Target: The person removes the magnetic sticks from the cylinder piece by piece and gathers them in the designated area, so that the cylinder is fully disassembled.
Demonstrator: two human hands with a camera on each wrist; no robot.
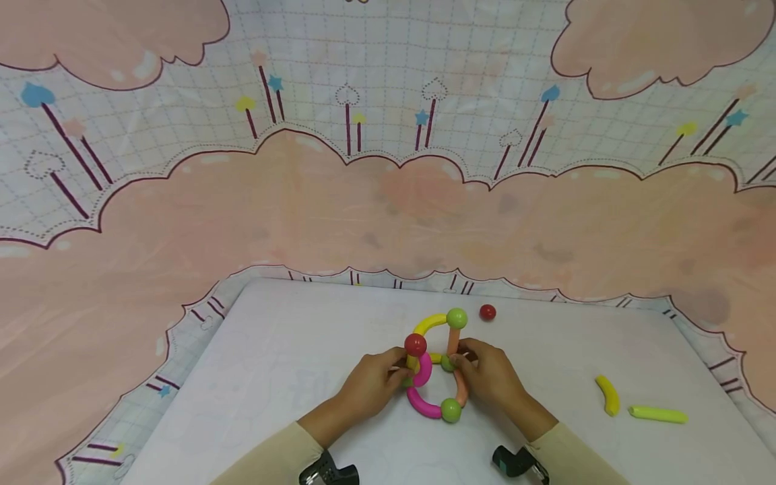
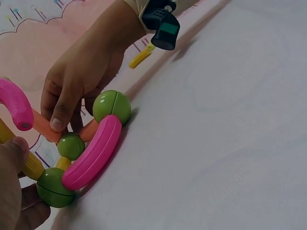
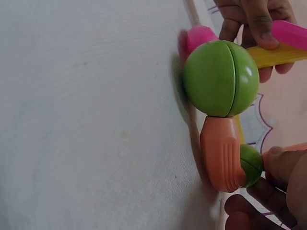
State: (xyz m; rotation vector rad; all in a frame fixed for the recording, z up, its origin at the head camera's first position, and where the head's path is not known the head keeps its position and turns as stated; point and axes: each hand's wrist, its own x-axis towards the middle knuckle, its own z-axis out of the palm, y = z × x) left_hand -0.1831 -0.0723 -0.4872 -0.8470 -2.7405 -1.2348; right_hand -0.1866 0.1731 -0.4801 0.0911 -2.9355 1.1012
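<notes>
On the white tabletop [image 1: 291, 377] stands a frame of colored balls and rods. Its lower part has green balls [image 1: 451, 410], a pink curved rod [image 2: 96, 155] and an orange curved rod [image 3: 220, 153]. A red ball [image 1: 415, 345] and a yellow curved rod [image 1: 430, 323] sit higher, leading to another green ball [image 1: 457, 318]. From the red ball's side hangs a second pink curved rod [image 2: 18, 105], one end free. My left hand [image 1: 372, 384] pinches an upright yellow rod [image 2: 32, 166]. My right hand [image 1: 494, 377] pinches an orange rod [image 1: 453, 340] just above a green ball [image 2: 71, 146].
A loose red ball [image 1: 488, 312] lies behind the frame. Off to the right are a yellow curved rod [image 1: 607, 395] and a light-green straight rod [image 1: 658, 414]. A patterned cloth [image 1: 364, 215] hangs behind the table.
</notes>
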